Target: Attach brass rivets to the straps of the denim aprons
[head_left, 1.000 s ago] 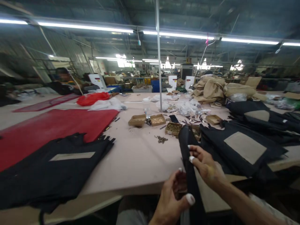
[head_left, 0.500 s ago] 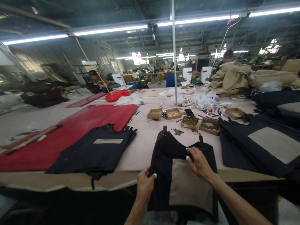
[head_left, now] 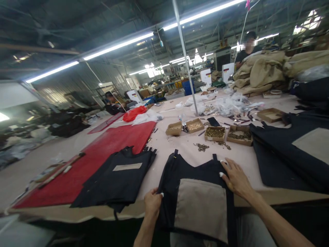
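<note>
A dark apron (head_left: 190,168) with a large beige pocket (head_left: 200,207) lies over the table's front edge, its lower part hanging towards me. My left hand (head_left: 153,204) is closed on the apron's left edge, thumb on top. At the upper right edge, my right hand (head_left: 236,176) rests with fingers stretched and apart, thumb tip and fingertips touching the cloth. White coverings show on some of my fingertips. Small brass-coloured studs sit at the base of the apron's left strap tab (head_left: 175,153).
Stacked dark aprons lie left (head_left: 120,178) and right (head_left: 282,154). Beyond my apron are cardboard boxes of small metal fittings (head_left: 215,133) and a loose heap of fittings (head_left: 202,147). A red sheet (head_left: 102,154) covers the left side. A metal pole (head_left: 186,58) rises behind. Co-workers sit farther back.
My right hand has left the neckline and moved right to the apron's upper right edge, its fingers spreading. The apron lies flatter. The view has tilted.
</note>
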Tool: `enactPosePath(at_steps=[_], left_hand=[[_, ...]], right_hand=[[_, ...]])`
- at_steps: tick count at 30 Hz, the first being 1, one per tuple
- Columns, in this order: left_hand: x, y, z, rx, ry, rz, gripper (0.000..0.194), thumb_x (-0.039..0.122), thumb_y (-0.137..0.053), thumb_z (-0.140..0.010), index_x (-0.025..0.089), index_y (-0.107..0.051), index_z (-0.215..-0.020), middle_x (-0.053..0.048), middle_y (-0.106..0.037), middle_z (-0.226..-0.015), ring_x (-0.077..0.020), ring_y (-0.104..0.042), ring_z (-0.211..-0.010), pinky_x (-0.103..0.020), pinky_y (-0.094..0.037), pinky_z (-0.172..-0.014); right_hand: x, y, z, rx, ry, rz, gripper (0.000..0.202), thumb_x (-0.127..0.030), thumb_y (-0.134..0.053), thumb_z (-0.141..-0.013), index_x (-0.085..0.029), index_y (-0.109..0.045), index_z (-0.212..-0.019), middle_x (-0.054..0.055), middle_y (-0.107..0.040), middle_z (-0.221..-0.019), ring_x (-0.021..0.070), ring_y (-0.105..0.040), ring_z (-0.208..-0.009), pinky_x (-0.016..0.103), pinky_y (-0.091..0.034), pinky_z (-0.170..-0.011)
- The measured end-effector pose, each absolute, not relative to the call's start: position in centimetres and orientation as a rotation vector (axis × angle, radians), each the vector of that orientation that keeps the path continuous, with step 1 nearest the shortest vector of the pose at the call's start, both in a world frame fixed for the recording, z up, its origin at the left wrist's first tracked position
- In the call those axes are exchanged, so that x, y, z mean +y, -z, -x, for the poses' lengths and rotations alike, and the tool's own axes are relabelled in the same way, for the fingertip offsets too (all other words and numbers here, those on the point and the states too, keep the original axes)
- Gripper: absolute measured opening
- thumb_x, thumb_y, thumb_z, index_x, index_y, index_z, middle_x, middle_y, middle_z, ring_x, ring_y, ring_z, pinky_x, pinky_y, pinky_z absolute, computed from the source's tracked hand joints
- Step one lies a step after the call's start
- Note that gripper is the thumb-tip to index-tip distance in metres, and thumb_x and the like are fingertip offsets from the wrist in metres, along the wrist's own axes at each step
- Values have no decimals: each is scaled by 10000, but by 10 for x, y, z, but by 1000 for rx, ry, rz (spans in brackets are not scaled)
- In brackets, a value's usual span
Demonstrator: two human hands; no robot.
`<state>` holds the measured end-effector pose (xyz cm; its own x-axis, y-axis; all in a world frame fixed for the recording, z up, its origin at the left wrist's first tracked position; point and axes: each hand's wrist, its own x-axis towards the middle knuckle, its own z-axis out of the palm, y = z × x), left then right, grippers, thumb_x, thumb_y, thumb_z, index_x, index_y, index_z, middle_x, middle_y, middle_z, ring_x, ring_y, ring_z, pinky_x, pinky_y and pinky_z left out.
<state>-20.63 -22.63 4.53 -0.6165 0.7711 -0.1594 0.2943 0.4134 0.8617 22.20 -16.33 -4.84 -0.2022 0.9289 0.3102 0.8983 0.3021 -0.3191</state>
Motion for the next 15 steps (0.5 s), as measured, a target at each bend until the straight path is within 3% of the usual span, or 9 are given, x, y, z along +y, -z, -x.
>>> enactPosePath(at_steps=[3, 5, 10, 15], left_hand=[[-222, -62, 193, 2455, -1006, -1373, 416, 94, -657, -689, 113, -686, -1103, -156, -726, -1119, -328, -678, -1136, -454, -511, -1044], [-213, -73, 169, 2459, -1003, -1713, 423, 116, -626, -760, 127, -665, -1181, -164, -684, -1206, -323, -625, -1219, -464, -459, -1115], [-146, -69, 85, 1864, -942, -2070, 258, 95, -574, -823, 178, -703, -1030, -95, -705, -1025, -221, -666, -965, -349, -524, -937], [-56, -29, 23, 1784, -756, -2114, 214, 52, -587, -782, 153, -734, -901, -99, -704, -908, -212, -639, -855, -356, -512, -895]], right_hand=[[-170, 58, -221, -2207, -117, 1518, 587, -418, -449, -1013, -310, -435, -1590, 75, -333, -1697, 348, -303, -1553, 560, -343, -1203], [-170, 64, -222, -2243, -122, 1506, 574, -432, -443, -1015, -325, -453, -1579, 61, -347, -1692, 358, -269, -1568, 597, -318, -1210], [-158, 68, -218, -2252, -141, 1531, 561, -417, -431, -1014, -322, -479, -1565, 51, -349, -1692, 358, -263, -1574, 627, -293, -1218], [-154, 68, -216, -2200, -150, 1515, 544, -433, -437, -1012, -348, -506, -1545, 34, -386, -1674, 349, -309, -1558, 626, -307, -1215]])
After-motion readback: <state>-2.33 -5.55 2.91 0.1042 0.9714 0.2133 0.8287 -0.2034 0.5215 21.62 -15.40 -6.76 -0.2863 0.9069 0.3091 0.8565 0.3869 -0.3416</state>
